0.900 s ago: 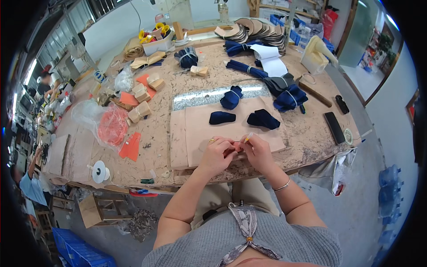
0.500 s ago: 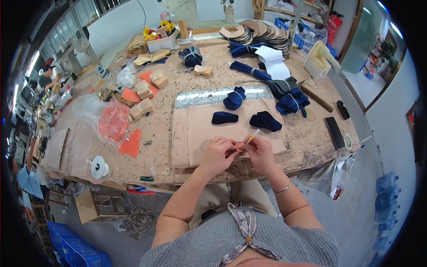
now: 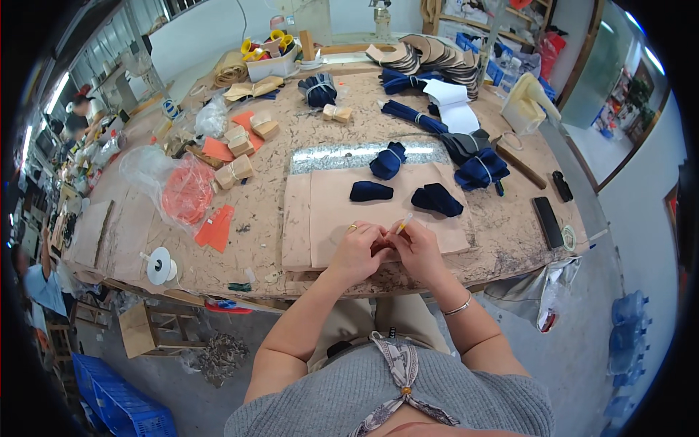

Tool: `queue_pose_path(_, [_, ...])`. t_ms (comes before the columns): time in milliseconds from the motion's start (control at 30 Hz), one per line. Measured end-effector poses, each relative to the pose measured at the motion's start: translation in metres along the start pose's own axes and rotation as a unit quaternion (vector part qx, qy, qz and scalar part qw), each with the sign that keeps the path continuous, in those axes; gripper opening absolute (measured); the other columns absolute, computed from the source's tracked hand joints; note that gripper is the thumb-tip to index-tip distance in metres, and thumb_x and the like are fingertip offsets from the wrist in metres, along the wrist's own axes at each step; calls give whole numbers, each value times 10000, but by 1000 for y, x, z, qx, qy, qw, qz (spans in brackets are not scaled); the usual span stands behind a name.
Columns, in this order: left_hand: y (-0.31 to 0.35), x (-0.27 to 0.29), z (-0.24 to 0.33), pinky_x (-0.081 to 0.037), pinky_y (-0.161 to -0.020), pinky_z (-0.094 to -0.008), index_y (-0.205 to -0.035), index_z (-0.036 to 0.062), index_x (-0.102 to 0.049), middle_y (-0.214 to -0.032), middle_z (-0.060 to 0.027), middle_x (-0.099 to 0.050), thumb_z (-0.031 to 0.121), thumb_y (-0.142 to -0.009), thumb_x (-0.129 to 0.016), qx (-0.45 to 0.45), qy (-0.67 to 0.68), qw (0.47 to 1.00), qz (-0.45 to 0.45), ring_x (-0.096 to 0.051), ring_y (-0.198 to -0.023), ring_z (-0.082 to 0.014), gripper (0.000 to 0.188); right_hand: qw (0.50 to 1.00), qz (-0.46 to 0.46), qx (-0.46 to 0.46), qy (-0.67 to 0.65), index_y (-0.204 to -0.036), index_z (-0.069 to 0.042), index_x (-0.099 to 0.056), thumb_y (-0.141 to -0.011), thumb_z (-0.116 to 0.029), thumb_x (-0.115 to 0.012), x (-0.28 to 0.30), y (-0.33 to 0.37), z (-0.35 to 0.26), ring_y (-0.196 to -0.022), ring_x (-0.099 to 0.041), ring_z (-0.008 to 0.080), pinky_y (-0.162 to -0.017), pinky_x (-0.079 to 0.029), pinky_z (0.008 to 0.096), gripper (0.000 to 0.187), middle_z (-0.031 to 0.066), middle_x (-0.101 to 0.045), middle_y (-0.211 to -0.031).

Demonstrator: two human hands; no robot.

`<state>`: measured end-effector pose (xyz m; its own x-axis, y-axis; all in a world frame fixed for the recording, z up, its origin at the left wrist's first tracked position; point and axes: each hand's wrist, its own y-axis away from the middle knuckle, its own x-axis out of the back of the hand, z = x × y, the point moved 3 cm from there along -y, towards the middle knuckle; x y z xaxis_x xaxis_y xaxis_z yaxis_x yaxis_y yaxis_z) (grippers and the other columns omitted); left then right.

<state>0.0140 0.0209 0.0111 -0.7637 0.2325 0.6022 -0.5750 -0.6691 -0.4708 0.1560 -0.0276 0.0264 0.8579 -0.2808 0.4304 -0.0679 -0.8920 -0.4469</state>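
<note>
My left hand point(image 3: 356, 253) and my right hand point(image 3: 420, 249) meet over the front of a pale tan sheet point(image 3: 335, 197). Between my right thumb and fingers is a slim white-and-yellow pen-like tool point(image 3: 405, 221), its upper end pointing up. The left fingers pinch together around a small orange piece, now almost wholly hidden by the fingertips. Just beyond my hands lie a flat navy piece point(image 3: 371, 191) and a small stack of navy pieces point(image 3: 437, 199). Farther back, a tied navy bundle point(image 3: 387, 160) rests at the sheet's far edge, by a shiny speckled slab point(image 3: 313, 157).
Orange pieces in a plastic bag point(image 3: 186, 195), loose orange strips point(image 3: 215, 229) and a white spool point(image 3: 161, 266) lie to the left. On the right are more navy bundles point(image 3: 482, 169), a wooden-handled tool point(image 3: 520, 167) and a black oblong block point(image 3: 547, 222). Curved stacked pieces point(image 3: 429, 52) stand behind.
The view has shifted slightly. My hands have drawn closer together, the pen-like tool stands a little steeper, and the orange piece that showed between the fingertips is now mostly covered.
</note>
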Motion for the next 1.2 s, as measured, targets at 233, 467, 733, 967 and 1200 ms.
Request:
queue_pose_path(233, [0,0,0,-487,-781,-390,-797,6,-598,-949,-128,-655,66,-665,-767,-20,0,1000,11,-583,-926,-300,223,999,-16,-46,-14,-849,-19,-573,-836,-24,-627,3,-3,-1,-608,-580,233,-553,-455,325,56,122,-577,-723])
queue_pose_path(467, [1,-2,-3,-488,-782,-392,-788,14,-599,-952,-126,-657,71,-657,-772,-15,7,1000,9,-582,-933,-293,224,999,-26,-35,-17,-877,-15,-574,-832,-14,-623,2,-3,-1,-626,-593,232,-569,-462,323,66,130,-595,-740])
queue_pose_path(733, [1,12,-8,-470,-870,-331,-1001,8,-609,-1007,-89,-643,103,-741,-758,100,145,984,-13,-603,-974,-240,315,969,158,-72,-178,-962,0,-568,-901,48,-516,33,-9,16,-715,-598,94,-647,-508,217,94,43,-616,-799])
queue_pose_path(967, [6,15,-27,-452,-922,-268,-1205,20,-527,-1180,-73,-585,23,-867,-640,142,434,884,97,-567,-1046,-130,356,987,33,124,99,-973,-25,-622,-796,-59,-687,11,4,-17,-775,-623,239,-693,-518,331,192,113,-636,-855])
queue_pose_path(1200, [11,19,-36,-448,-915,-257,-1217,-2,-507,-1187,-81,-575,9,-875,-620,143,477,849,179,-553,-1048,-121,360,946,-108,164,259,-1003,-55,-645,-718,-64,-695,-14,-2,-4,-841,-620,261,-704,-514,353,289,79,-653,-876])
